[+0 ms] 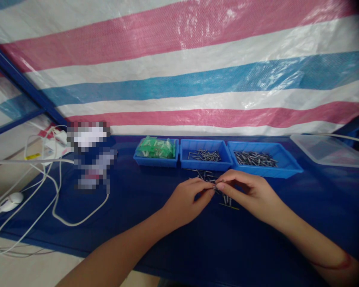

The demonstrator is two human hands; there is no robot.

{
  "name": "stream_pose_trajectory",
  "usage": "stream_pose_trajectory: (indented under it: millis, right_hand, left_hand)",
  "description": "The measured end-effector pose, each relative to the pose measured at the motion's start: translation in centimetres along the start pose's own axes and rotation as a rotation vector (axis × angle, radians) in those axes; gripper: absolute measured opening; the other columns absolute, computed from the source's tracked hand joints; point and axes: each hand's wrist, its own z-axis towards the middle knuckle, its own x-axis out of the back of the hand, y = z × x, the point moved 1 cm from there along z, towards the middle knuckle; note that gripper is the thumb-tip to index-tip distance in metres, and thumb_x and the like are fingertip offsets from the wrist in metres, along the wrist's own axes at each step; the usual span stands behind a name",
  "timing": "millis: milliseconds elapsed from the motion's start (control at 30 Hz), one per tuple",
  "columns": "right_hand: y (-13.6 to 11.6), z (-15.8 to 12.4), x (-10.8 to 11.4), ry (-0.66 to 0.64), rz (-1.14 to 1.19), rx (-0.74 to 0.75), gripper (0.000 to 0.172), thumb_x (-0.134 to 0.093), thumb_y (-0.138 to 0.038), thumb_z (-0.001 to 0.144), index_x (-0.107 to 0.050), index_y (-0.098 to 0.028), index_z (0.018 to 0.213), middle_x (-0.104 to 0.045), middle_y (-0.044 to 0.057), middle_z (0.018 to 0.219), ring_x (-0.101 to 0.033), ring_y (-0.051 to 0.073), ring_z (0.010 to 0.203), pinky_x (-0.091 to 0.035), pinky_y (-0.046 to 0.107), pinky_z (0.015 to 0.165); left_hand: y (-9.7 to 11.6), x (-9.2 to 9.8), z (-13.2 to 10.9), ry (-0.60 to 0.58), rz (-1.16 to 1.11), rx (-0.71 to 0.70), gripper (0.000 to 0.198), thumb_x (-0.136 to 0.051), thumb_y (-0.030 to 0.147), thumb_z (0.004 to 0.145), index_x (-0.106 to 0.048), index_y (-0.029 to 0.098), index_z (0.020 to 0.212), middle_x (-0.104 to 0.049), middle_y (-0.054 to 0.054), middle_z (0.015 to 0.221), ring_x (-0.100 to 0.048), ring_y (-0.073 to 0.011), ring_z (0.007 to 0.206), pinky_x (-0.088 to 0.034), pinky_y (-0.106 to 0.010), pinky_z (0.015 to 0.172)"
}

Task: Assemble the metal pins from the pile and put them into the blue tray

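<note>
My left hand (188, 201) and my right hand (247, 191) meet fingertip to fingertip over the blue table (143, 215). Both are pinched on a small metal pin (215, 186) held between them. Loose metal pins (211, 177) lie scattered on the table just behind and under my fingers. Behind them stand three blue bins in a row: the left bin (156, 160) holds green plastic parts, the middle bin (205, 161) has a few metal pins, and the right bin (266, 169) has many metal pins.
A clear plastic lid or tray (327, 151) lies at the back right. White cables (55, 191) and a white mouse-like device (10, 201) sit at the left edge. A striped tarp (179, 63) hangs behind the table.
</note>
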Motion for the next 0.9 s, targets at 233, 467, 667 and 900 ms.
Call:
stream_pose_trajectory:
  millis: [233,467,667,900]
  right_hand:
    - [-0.12,-0.18,-0.11,0.027,0.018,0.037,0.013,-0.061,-0.034,0.087,-0.068,-0.024,0.089,-0.07,0.004,0.086,-0.065,0.018,0.078,-0.052,0.031,0.067]
    - [-0.3,-0.47,-0.38,0.094,0.039,0.009,0.013,-0.063,-0.035,0.086,-0.066,-0.023,0.085,-0.068,0.004,0.079,-0.063,0.018,0.074,-0.051,0.032,0.065]
    - [-0.9,-0.48,-0.44,0.061,0.032,0.115,0.006,-0.062,-0.027,0.087,-0.068,-0.024,0.088,-0.064,0.002,0.077,-0.059,0.015,0.069,-0.047,0.029,0.062]
    - [-0.52,-0.14,0.03,0.045,0.026,0.154,0.009,-0.059,-0.022,0.088,-0.066,-0.024,0.093,-0.061,0.002,0.077,-0.055,0.014,0.068,-0.045,0.029,0.061]
  left_hand:
    - [0.39,0.1,0.03,0.012,-0.013,0.02,0.023,-0.049,0.03,0.095,-0.066,0.016,0.089,-0.065,-0.004,0.082,-0.06,-0.0142,0.078,-0.044,-0.024,0.072]
    - [0.11,-0.13,-0.04,0.066,-0.053,0.094,0.015,-0.059,0.031,0.09,-0.065,0.018,0.085,-0.063,-0.001,0.08,-0.057,-0.0132,0.074,-0.043,-0.024,0.07]
    - [0.05,-0.26,-0.04,0.03,-0.069,0.048,0.015,-0.058,0.03,0.09,-0.065,0.017,0.087,-0.064,-0.002,0.084,-0.059,-0.0148,0.08,-0.044,-0.025,0.074]
    - [0.34,-0.02,-0.11,0.135,-0.098,0.034,0.016,-0.057,0.03,0.091,-0.065,0.017,0.092,-0.065,-0.004,0.09,-0.06,-0.0146,0.084,-0.045,-0.024,0.076]
